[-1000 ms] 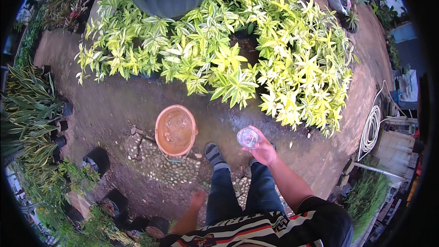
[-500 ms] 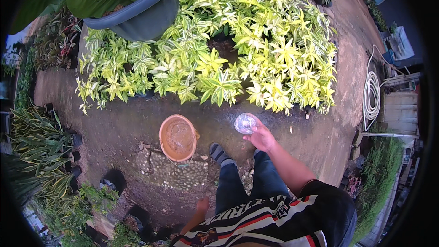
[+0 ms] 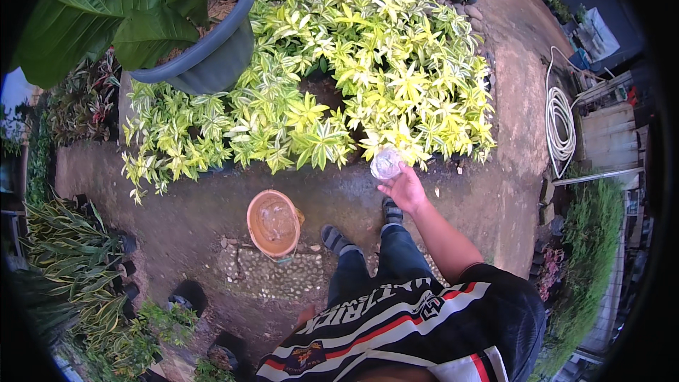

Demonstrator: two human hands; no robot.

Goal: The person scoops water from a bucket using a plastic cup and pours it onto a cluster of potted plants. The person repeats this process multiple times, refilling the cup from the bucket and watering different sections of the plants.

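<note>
Clear round plastic cup (image 3: 386,163) has shifted to the edge of yellow-green striped leaves (image 3: 407,88), pinched by the right hand (image 3: 407,191); left hand (image 3: 306,314) unclear. Carrying seems underway; next calls for wrist steadiness.

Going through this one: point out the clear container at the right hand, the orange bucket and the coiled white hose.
Clear container (image 3: 386,163): head view, middle of its visible body.
Orange bucket (image 3: 250,221): head view, left side of its rim.
Coiled white hose (image 3: 551,124): head view, left-hand loops of the coil.
</note>
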